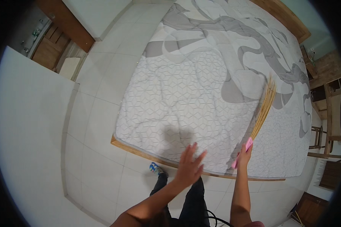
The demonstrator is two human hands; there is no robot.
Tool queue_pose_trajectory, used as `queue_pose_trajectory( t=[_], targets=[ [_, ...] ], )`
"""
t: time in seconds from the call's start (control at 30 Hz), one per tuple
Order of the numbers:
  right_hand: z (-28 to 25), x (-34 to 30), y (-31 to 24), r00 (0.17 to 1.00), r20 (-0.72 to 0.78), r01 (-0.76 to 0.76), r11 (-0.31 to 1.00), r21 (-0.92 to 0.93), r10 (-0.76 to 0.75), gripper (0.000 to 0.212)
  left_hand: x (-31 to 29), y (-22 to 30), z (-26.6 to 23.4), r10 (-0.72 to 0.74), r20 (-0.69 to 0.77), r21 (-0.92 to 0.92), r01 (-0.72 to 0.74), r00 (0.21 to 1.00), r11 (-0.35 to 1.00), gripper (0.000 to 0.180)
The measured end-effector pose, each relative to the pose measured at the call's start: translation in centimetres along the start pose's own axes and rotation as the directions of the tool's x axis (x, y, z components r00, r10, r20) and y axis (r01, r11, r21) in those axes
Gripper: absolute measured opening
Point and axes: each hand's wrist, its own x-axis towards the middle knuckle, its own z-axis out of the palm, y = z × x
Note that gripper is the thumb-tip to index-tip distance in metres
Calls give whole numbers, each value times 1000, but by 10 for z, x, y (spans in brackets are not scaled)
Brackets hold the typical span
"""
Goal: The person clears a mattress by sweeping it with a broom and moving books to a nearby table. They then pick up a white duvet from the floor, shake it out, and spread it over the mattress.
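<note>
Evidently, the patterned cover lay spread though not yet smooth; your right hand gripped the broom by its pink handle, your left hand hovered open, empty.

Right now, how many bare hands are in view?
2: the left hand, spread open above the near edge of the white-and-grey patterned quilt; the right hand, closed around the pink handle of the straw-coloured bristle broom.

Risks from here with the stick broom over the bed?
The broom's fine, splayed tips may snag the quilted cover or bunch its wrinkles. The right grip alone holds the pink handle, so the broom might twist. Legs near the wooden bed frame could bump it.
</note>
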Motion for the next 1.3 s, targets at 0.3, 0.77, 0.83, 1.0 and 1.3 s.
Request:
queue_pose_trajectory(
  t=[0.3, 0.77, 0.83, 1.0, 1.3],
  targets=[
    [139, -204, -3, 631, 763, 507, 820, -265, -144, 49, -77, -126, -100, -528, -43, 373, 503, 848, 779, 68],
    [204, -115, -68, 933, 124, 353, 926, -132, -338, 68, 36, -195, -154, -173, -83, 318, 191, 981, 929, 61],
    [215, -77, -57, 984, -1, 174, 978, -117, -175, 67, 49, -210, -151, -266, 18, 394, 238, 964, 888, 62],
    [278, -107, -89, 993, -50, 95, 979, -181, -106, 68, 56, -246, -184, -297, 245, 480, 150, 923, 864, 67],
    [414, -266, -162, 720, 685, 452, 826, -336, -115, 68, 91, -297, -257, -224, 764, 297, -21, 605, 955, 64]
  ],
)
